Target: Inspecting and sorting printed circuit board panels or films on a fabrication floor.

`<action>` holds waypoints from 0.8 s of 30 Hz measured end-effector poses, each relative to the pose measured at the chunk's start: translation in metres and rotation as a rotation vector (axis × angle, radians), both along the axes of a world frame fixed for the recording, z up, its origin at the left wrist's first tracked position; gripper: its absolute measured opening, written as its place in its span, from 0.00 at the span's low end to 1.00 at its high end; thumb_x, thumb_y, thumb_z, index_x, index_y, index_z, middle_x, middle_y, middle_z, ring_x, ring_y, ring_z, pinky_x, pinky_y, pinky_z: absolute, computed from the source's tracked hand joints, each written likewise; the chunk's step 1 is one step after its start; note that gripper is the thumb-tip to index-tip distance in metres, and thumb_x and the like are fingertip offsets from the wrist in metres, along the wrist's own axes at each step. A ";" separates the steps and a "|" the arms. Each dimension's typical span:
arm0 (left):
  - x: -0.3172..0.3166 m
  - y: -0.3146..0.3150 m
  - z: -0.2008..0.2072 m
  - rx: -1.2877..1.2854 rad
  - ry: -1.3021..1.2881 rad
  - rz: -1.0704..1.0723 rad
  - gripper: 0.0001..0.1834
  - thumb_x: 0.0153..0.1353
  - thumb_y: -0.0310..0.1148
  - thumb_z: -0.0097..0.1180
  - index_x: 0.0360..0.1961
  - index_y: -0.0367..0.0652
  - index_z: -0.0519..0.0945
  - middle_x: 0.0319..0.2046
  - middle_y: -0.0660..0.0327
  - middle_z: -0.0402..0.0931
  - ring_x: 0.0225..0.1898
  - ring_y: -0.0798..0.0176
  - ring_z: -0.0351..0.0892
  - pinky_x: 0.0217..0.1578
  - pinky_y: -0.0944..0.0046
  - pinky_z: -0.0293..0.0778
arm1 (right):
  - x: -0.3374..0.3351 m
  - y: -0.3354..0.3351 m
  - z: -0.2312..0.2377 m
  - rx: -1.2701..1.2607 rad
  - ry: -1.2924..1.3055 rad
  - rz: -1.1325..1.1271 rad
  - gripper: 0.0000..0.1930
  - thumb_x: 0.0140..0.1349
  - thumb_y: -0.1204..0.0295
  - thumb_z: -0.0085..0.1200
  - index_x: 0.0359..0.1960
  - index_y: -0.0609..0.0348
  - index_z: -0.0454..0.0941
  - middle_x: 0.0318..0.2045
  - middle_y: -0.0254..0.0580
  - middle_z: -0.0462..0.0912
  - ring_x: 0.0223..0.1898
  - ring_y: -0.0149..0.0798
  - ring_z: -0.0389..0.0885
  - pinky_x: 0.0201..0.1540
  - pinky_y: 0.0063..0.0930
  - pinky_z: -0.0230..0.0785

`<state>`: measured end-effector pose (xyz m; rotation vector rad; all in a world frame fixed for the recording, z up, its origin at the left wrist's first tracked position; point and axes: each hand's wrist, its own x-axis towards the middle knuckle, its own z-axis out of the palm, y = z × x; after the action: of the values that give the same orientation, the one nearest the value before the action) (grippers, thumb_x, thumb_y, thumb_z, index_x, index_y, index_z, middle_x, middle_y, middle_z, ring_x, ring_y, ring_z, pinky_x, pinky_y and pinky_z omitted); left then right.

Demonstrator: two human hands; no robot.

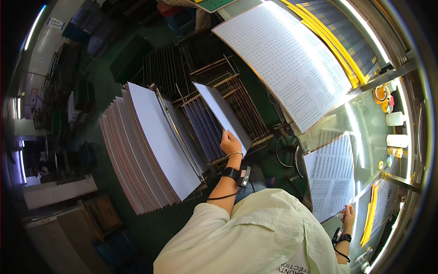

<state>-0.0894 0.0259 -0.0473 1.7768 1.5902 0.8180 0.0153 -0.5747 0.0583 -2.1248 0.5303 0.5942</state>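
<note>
My left hand (231, 144) is closed on the edge of a plain white panel (214, 104). That panel leans upright in a wire rack (248, 102) with several others beside it. Over on the right, my right hand (348, 214) pinches the lower corner of a smaller white panel (331, 176) covered with rows of small dark marks. This marked panel lies at a slant over the glass-topped table (337, 121). Each wrist wears a black strap with a small device and a cable.
A second rack of stacked white panels (159, 141) stands left of my left arm. A large marked panel (283, 59) rests on the table's far part, beside yellow-edged frames (319, 36). White tape rolls (396, 140) line the right side. A round metal ring (287, 150) sits below the table edge.
</note>
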 end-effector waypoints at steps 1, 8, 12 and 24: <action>0.001 0.000 -0.001 0.004 -0.004 0.003 0.10 0.57 0.31 0.46 0.33 0.35 0.75 0.20 0.44 0.73 0.23 0.43 0.74 0.22 0.53 0.68 | 0.001 0.000 -0.001 -0.003 0.003 -0.008 0.08 0.63 0.66 0.44 0.35 0.54 0.71 0.16 0.35 0.74 0.08 0.21 0.62 0.07 0.13 0.49; 0.018 0.002 -0.010 0.088 -0.003 -0.042 0.10 0.56 0.30 0.46 0.35 0.37 0.75 0.22 0.43 0.73 0.25 0.41 0.73 0.25 0.52 0.68 | 0.001 -0.006 -0.006 -0.013 -0.019 0.023 0.07 0.62 0.66 0.44 0.35 0.55 0.71 0.15 0.35 0.74 0.06 0.21 0.62 0.07 0.13 0.48; 0.027 -0.001 -0.003 0.088 -0.014 -0.040 0.09 0.56 0.30 0.46 0.35 0.38 0.76 0.22 0.43 0.73 0.26 0.40 0.73 0.25 0.51 0.68 | -0.001 -0.003 -0.007 -0.018 -0.026 0.015 0.07 0.63 0.67 0.43 0.35 0.55 0.71 0.15 0.35 0.74 0.06 0.22 0.61 0.06 0.14 0.48; 0.032 -0.005 0.003 0.020 0.124 -0.096 0.17 0.55 0.27 0.45 0.48 0.44 0.74 0.28 0.46 0.76 0.29 0.44 0.76 0.29 0.51 0.72 | -0.013 0.000 -0.006 0.053 -0.018 -0.047 0.06 0.62 0.68 0.43 0.33 0.55 0.71 0.15 0.35 0.74 0.06 0.22 0.61 0.06 0.14 0.49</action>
<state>-0.0573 0.0212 -0.0441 1.9354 1.5652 0.6920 0.0025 -0.5744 0.0522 -2.0598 0.5478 0.5566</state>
